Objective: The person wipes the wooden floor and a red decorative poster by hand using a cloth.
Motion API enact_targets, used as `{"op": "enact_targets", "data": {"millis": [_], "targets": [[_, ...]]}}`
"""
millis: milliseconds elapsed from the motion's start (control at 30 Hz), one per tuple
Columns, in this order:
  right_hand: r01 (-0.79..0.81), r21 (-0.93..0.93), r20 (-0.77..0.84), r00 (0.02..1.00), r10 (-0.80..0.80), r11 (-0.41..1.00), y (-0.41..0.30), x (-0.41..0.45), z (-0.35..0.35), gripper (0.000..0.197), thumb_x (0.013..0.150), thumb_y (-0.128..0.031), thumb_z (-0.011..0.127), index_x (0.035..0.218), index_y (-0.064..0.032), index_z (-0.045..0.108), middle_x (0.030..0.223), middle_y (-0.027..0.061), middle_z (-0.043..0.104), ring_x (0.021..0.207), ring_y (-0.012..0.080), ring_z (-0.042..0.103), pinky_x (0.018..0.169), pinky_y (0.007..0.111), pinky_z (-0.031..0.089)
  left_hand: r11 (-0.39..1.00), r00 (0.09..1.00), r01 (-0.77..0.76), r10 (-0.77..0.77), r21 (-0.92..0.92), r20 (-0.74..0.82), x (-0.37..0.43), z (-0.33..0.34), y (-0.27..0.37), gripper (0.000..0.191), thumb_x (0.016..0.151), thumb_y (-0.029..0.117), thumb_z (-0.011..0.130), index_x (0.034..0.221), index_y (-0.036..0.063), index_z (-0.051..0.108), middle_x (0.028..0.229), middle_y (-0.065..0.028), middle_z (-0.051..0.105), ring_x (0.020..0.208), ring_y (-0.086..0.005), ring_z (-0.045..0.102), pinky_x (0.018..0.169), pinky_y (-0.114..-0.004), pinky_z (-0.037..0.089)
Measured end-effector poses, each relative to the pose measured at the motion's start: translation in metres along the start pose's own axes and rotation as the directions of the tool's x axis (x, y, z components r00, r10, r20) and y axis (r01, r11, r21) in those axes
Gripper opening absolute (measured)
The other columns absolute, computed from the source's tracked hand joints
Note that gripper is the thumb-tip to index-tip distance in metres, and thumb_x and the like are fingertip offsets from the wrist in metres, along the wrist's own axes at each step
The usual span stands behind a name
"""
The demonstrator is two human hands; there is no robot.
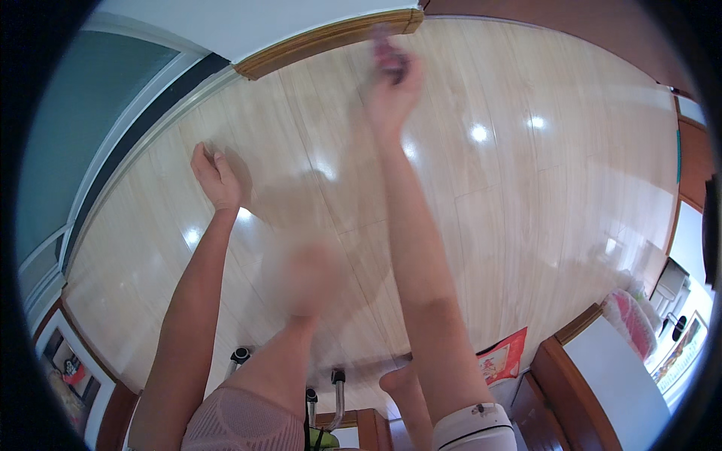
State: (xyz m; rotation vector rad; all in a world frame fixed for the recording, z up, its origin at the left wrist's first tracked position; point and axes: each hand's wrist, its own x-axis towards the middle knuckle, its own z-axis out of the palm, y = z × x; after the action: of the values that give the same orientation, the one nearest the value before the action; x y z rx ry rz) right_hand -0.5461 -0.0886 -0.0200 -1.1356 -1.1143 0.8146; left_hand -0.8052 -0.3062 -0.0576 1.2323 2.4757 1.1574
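My right hand (393, 107) reaches far forward over the pale wood-look floor (524, 214). It grips a small dark red object (389, 57), smeared by motion, so its kind is unclear. The object's far end overlaps the wooden baseboard (327, 44) in the view. My left hand (216, 177) is low over the floor at the left, near the door track. Its fingers curl loosely, the thumb stands apart, and nothing shows in it. Whether it touches the floor I cannot tell.
A sliding door (96, 124) with a dark track lies at the left. Between my arms are a leg and a blurred foot (307, 276). Chrome chair legs (338, 389) stand close below. At lower right are a red printed bag (505, 358) and a cabinet (598, 389).
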Motion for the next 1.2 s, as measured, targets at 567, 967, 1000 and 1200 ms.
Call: {"op": "enact_targets", "data": {"millis": [567, 967, 1000, 1200], "targets": [[0.382, -0.471, 0.371, 0.904, -0.215, 0.795, -0.001, -0.098, 0.109, 0.03, 0.078, 0.0, 0.064, 0.104, -0.0147, 0.068, 0.117, 0.0092, 0.062, 0.12, 0.0336, 0.056, 0.101, 0.047, 0.045, 0.905, 0.963, -0.268, 0.237, 0.332, 0.132, -0.015, 0.007, 0.013, 0.061, 0.096, 0.024, 0.056, 0.146, -0.006, 0.041, 0.155, -0.0304, 0.036, 0.145, -0.0487, 0.032, 0.121, -0.055, 0.026], [0.588, -0.441, 0.787, 0.617, -0.023, 0.678, -0.032, -0.088, -0.041, 0.017, 0.08, -0.017, 0.069, 0.096, -0.0176, 0.073, 0.116, 0.0001, 0.065, 0.124, 0.0293, 0.055, 0.105, 0.043, 0.049, 0.907, 0.966, -0.255, 0.226, 0.335, 0.123, -0.015, 0.001, 0.01, 0.059, 0.097, 0.024, 0.055, 0.146, -0.0058, 0.043, 0.155, -0.0305, 0.038, 0.144, -0.0487, 0.034, 0.12, -0.055, 0.027], [0.605, -0.469, 0.796, 0.606, 0.01, 0.643, -0.043, -0.088, -0.071, 0.016, 0.081, -0.017, 0.068, 0.096, -0.0176, 0.073, 0.117, 0.0001, 0.065, 0.124, 0.0292, 0.055, 0.104, 0.042, 0.051, 0.907, 0.965, -0.261, 0.234, 0.33, 0.12, -0.015, 0.004, 0.013, 0.059, 0.097, 0.024, 0.056, 0.146, -0.0059, 0.042, 0.155, -0.0305, 0.038, 0.144, -0.0487, 0.034, 0.12, -0.055, 0.027], [0.567, -0.545, 0.802, 0.568, 0.186, 0.618, -0.06, -0.064, -0.141, 0.021, 0.082, -0.01, 0.062, 0.096, -0.0193, 0.075, 0.107, -0.0001, 0.068, 0.113, 0.025, 0.063, 0.095, 0.04, 0.054, 0.896, 0.957, -0.29, 0.266, 0.337, 0.115, -0.012, 0.004, 0.019, 0.059, 0.097, 0.024, 0.056, 0.146, -0.0058, 0.043, 0.154, -0.032, 0.038, 0.143, -0.0492, 0.035, 0.12, -0.056, 0.027]]}}
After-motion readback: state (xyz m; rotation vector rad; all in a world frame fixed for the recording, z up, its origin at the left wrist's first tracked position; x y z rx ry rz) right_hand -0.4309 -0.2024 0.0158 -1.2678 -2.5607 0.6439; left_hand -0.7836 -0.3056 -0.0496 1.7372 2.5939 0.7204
